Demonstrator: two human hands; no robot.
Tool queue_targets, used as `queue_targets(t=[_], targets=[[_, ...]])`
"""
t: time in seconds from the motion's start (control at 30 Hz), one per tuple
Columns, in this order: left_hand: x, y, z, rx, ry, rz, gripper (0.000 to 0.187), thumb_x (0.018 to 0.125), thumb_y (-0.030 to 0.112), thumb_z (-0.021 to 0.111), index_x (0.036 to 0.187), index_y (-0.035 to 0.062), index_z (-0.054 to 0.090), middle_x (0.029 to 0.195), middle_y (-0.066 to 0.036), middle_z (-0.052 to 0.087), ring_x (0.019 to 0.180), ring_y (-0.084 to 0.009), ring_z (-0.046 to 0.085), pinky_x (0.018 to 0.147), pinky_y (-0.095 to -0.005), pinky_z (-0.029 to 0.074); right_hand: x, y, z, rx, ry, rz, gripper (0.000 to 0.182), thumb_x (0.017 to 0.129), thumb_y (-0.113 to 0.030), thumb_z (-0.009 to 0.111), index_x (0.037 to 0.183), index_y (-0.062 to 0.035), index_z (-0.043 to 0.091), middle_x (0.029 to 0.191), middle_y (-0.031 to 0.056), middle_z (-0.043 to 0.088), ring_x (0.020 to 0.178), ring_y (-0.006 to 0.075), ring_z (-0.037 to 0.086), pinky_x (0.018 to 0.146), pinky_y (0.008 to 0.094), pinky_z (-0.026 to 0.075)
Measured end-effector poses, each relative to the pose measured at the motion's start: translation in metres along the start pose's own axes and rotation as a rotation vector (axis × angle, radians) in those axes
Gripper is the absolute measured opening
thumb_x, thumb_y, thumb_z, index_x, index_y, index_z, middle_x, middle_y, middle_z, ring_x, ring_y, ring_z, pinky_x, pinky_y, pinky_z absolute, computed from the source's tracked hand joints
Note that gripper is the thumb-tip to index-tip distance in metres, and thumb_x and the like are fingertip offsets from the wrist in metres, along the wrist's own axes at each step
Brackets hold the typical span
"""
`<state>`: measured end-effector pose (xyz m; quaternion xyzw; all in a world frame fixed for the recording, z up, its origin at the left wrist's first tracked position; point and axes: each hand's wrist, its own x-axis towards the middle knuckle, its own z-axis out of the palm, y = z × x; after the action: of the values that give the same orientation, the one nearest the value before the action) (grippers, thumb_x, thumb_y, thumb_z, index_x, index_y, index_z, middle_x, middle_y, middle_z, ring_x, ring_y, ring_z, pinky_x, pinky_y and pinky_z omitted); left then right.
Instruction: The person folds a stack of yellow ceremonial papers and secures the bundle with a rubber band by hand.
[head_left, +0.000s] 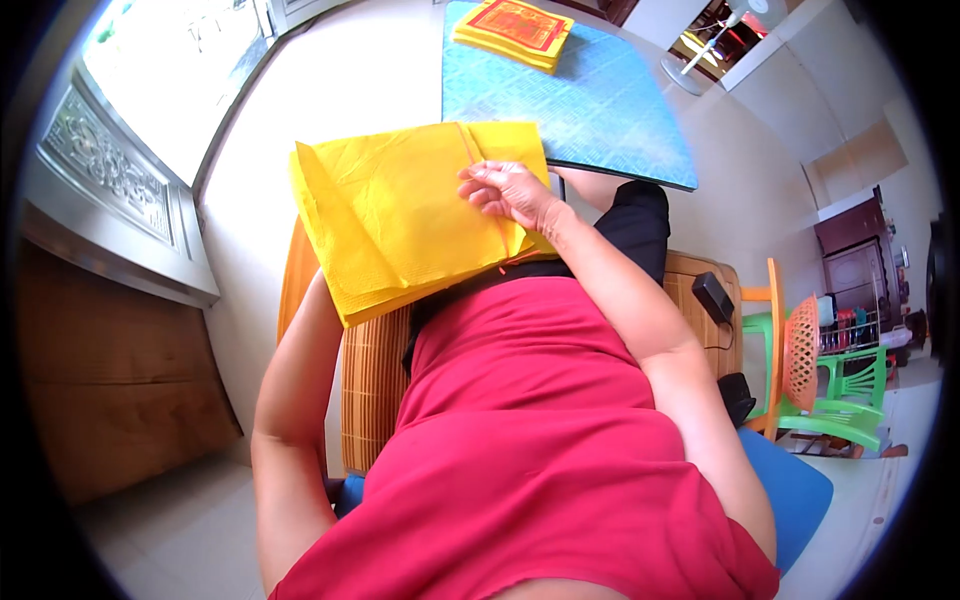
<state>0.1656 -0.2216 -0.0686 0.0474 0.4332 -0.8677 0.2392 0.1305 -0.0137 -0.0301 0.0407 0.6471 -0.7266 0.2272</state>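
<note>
A thick stack of yellow paper sheets (385, 205) lies tilted over my lap, its left edge slightly curled up. A thin orange band (468, 143) crosses the right part of the stack, running from the far edge towards me. My right hand (505, 190) is above the right side of the paper, its fingertips closed in a pinch at the band. My left forearm reaches under the near left corner of the stack. The paper covers my left hand, so its fingers are hidden.
A blue-topped table (590, 95) stands ahead, bearing yellow paper bundles with a red printed sheet (515, 25). A slatted wooden seat (375, 395) is beneath me. At right are a black box (712, 298), an orange basket (800, 350) and green chairs (850, 385).
</note>
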Motion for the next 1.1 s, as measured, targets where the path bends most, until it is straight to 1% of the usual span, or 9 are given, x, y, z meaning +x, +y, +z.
queue_targets(t=[0.07, 0.1, 0.23, 0.33, 0.43, 0.63, 0.83, 0.93, 1.1], targets=[[-0.007, -0.001, 0.004, -0.008, -0.001, -0.026, 0.090, 0.080, 0.064, 0.057, 0.146, 0.0126, 0.027, 0.149, -0.027, 0.007, 0.140, -0.0393, 0.006, 0.104, -0.0646, 0.014, 0.000, 0.000, 0.001, -0.011, 0.016, -0.013, 0.029, 0.096, -0.026, 0.053, 0.111, -0.0020, 0.062, 0.091, 0.0078, 0.068, 0.075, 0.0115, 0.063, 0.063, 0.0235, 0.051], [-0.010, -0.006, 0.003, -0.010, -0.005, -0.037, 0.090, 0.080, 0.064, 0.057, 0.147, 0.0126, 0.027, 0.150, -0.027, 0.007, 0.140, -0.0393, 0.006, 0.104, -0.0647, 0.014, 0.000, 0.000, 0.000, -0.005, 0.013, 0.007, 0.027, 0.096, -0.024, 0.054, 0.113, -0.0056, 0.062, 0.093, 0.0049, 0.069, 0.071, 0.0056, 0.063, 0.061, 0.0195, 0.050], [-0.018, -0.012, 0.012, -0.017, -0.028, -0.068, 0.090, 0.079, 0.064, 0.057, 0.147, 0.0127, 0.027, 0.150, -0.027, 0.006, 0.140, -0.0394, 0.005, 0.105, -0.0649, 0.014, 0.002, 0.001, -0.001, 0.009, 0.002, 0.018, 0.028, 0.094, -0.027, 0.056, 0.112, -0.0056, 0.063, 0.094, 0.0046, 0.068, 0.072, 0.0061, 0.063, 0.060, 0.0196, 0.050], [-0.020, -0.021, 0.015, -0.022, -0.038, -0.092, 0.090, 0.079, 0.064, 0.057, 0.147, 0.0127, 0.027, 0.150, -0.027, 0.006, 0.140, -0.0395, 0.005, 0.105, -0.0650, 0.013, -0.001, -0.004, 0.002, -0.019, 0.002, 0.010, 0.028, 0.097, -0.025, 0.050, 0.111, -0.0020, 0.058, 0.090, 0.0058, 0.066, 0.074, 0.0108, 0.063, 0.062, 0.0233, 0.051], [-0.026, -0.023, 0.019, -0.026, -0.042, -0.117, 0.090, 0.079, 0.064, 0.058, 0.147, 0.0127, 0.027, 0.150, -0.027, 0.006, 0.140, -0.0396, 0.005, 0.105, -0.0651, 0.013, 0.000, -0.004, 0.002, -0.007, -0.010, 0.014, 0.027, 0.097, -0.023, 0.050, 0.112, -0.0022, 0.057, 0.090, 0.0059, 0.066, 0.073, 0.0104, 0.063, 0.062, 0.0228, 0.051], [-0.039, -0.026, 0.026, -0.031, -0.049, -0.170, 0.091, 0.079, 0.065, 0.058, 0.147, 0.0128, 0.027, 0.150, -0.028, 0.006, 0.141, -0.0398, 0.004, 0.105, -0.0654, 0.013, -0.003, -0.006, 0.004, 0.017, 0.004, 0.015, 0.027, 0.096, -0.024, 0.054, 0.112, -0.0025, 0.057, 0.088, 0.0065, 0.066, 0.072, 0.0109, 0.064, 0.060, 0.0226, 0.051], [-0.046, -0.030, 0.031, -0.044, -0.052, -0.212, 0.091, 0.079, 0.065, 0.058, 0.147, 0.0129, 0.027, 0.151, -0.028, 0.005, 0.141, -0.0400, 0.004, 0.105, -0.0657, 0.012, -0.003, -0.007, 0.005, 0.009, 0.015, 0.012, 0.035, 0.095, -0.027, 0.058, 0.117, -0.0005, 0.053, 0.089, 0.0084, 0.066, 0.070, 0.0120, 0.064, 0.057, 0.0236, 0.052], [-0.049, -0.028, 0.034, -0.054, -0.042, -0.233, 0.091, 0.079, 0.065, 0.058, 0.147, 0.0129, 0.026, 0.151, -0.028, 0.005, 0.141, -0.0401, 0.003, 0.105, -0.0659, 0.012, -0.002, -0.003, 0.003, -0.022, 0.017, 0.009, 0.042, 0.092, -0.032, 0.059, 0.123, -0.0033, 0.054, 0.094, 0.0089, 0.066, 0.077, 0.0135, 0.063, 0.066, 0.0251, 0.050], [-0.049, -0.031, 0.034, -0.072, -0.027, -0.249, 0.092, 0.079, 0.065, 0.058, 0.147, 0.0130, 0.026, 0.151, -0.028, 0.004, 0.142, -0.0403, 0.003, 0.106, -0.0661, 0.012, -0.003, -0.006, 0.009, -0.104, 0.041, -0.038, 0.034, 0.094, -0.026, 0.057, 0.117, -0.0008, 0.054, 0.089, 0.0101, 0.066, 0.068, 0.0138, 0.065, 0.056, 0.0251, 0.053]])
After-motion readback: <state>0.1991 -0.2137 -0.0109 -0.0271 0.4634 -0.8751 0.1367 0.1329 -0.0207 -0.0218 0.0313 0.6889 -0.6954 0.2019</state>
